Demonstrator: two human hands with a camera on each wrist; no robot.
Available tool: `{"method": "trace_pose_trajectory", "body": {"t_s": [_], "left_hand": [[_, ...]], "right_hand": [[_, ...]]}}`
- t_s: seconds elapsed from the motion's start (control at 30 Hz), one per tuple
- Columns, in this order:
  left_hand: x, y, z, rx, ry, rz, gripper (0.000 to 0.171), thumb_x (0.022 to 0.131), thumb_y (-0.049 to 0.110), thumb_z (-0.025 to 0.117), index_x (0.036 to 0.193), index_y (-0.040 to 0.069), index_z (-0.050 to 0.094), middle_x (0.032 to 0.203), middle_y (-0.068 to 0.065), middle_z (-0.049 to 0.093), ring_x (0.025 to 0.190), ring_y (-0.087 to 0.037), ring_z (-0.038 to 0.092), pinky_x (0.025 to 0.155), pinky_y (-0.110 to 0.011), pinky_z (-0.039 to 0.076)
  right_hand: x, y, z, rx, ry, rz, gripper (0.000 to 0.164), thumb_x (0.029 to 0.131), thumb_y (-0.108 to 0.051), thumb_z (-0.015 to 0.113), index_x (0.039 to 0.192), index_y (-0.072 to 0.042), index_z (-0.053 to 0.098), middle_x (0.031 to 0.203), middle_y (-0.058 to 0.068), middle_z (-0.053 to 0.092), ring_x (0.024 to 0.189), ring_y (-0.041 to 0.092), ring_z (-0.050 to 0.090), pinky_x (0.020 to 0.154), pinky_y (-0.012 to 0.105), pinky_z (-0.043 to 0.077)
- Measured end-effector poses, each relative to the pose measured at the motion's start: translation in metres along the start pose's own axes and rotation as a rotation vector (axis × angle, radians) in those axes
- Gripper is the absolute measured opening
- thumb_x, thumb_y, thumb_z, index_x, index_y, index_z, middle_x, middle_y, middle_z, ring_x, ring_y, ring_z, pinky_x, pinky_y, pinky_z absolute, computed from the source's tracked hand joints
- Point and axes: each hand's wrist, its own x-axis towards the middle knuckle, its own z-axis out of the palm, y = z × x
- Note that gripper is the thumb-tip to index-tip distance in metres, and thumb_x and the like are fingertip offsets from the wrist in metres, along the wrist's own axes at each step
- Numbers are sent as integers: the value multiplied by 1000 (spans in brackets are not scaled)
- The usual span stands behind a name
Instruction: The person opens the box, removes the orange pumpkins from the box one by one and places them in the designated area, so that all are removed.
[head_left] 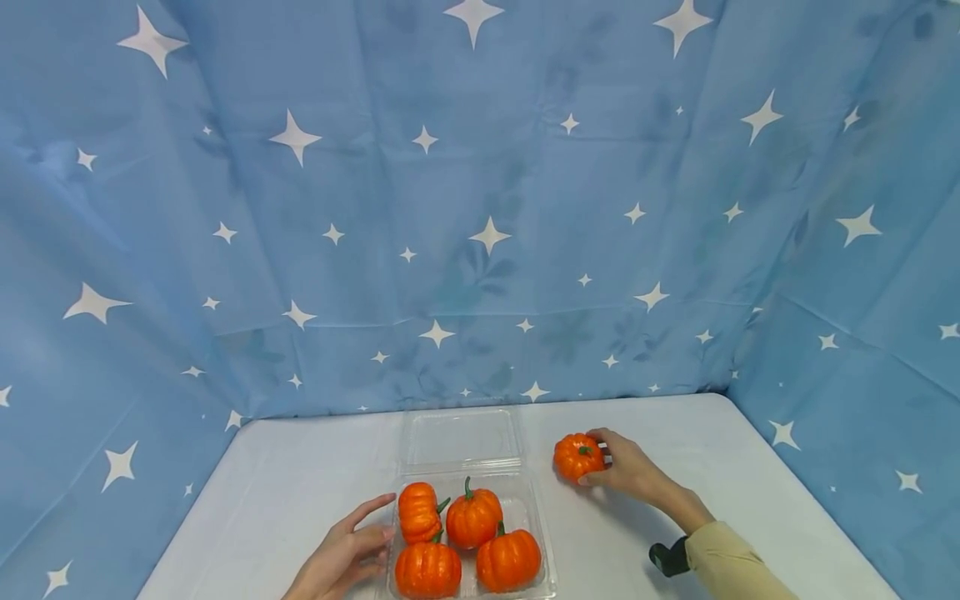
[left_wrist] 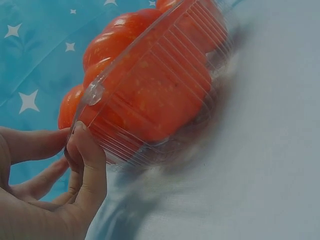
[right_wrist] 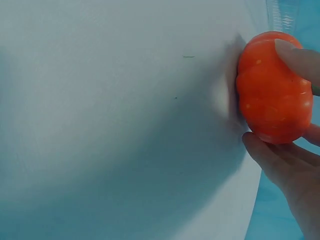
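An orange toy pumpkin (head_left: 578,458) with a green stem sits on the table to the right of a clear plastic clamshell box (head_left: 547,557). My right hand (head_left: 628,468) holds this pumpkin, thumb on one side and fingers on the other, as the pumpkin (right_wrist: 275,92) also shows in the right wrist view. Several more pumpkins (head_left: 508,560) lie inside the box, their green stems pointing different ways. At the box's left side my left hand (head_left: 347,550) pinches the rim; in the left wrist view the thumb and fingers (left_wrist: 90,155) meet at its corner.
The box's transparent lid (head_left: 461,437) lies folded back on the white table (head_left: 307,458). A blue curtain with white stars (head_left: 480,275) hangs around the table's back and sides. A dark object (head_left: 670,558) is strapped at my right wrist, by the sleeve (head_left: 735,558).
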Motion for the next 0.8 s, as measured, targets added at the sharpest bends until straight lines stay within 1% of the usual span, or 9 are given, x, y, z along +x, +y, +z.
{"method": "trace_pose_trajectory", "body": {"t_s": [0.13,0.23,0.3,0.4,0.5,0.67,0.8], "left_hand": [[-1,1,1,27,2,16,77,100,17,66,161,2,23,79,1,56,73,-14,53,68,-28,48],[-1,1,1,43,4,18,76,100,18,66,161,1,23,78,1,56,72,-14,53,67,-28,48],[-1,0,1,50,5,19,77,99,18,66,160,2,23,77,1,56,73,-14,52,66,-28,47],[0,0,2,56,5,23,78,98,19,67,160,2,23,74,3,54,72,-14,52,64,-27,47],[0,1,2,54,7,29,78,98,18,68,160,2,23,71,4,54,69,-13,52,62,-27,45],[-1,2,2,43,0,41,77,98,17,67,159,3,23,73,4,55,66,-12,50,59,-27,44],[0,0,2,43,1,42,77,98,17,68,159,3,23,73,4,55,67,-12,50,60,-27,44]], "right_hand": [[0,-1,0,-17,-13,-14,78,76,-22,92,138,5,53,129,19,64,110,32,63,97,52,56],[-2,-2,0,-23,-22,-26,82,76,-19,92,142,7,51,131,23,62,111,35,62,97,53,56],[-5,-3,-1,-28,-19,-42,84,75,-17,91,144,7,48,136,27,59,116,40,61,99,57,54],[-9,-4,-2,-40,3,-80,87,76,-18,91,146,6,46,144,30,53,127,48,54,103,63,49],[-11,-8,-5,-54,32,-132,81,80,-20,87,146,4,47,147,29,51,131,48,52,104,64,48],[-15,-21,-9,-72,68,-199,69,85,-18,83,142,3,51,143,25,55,124,44,58,100,58,53],[-19,-33,-9,-58,67,-222,64,86,-19,83,140,2,54,139,22,58,119,39,62,100,56,54]]}}
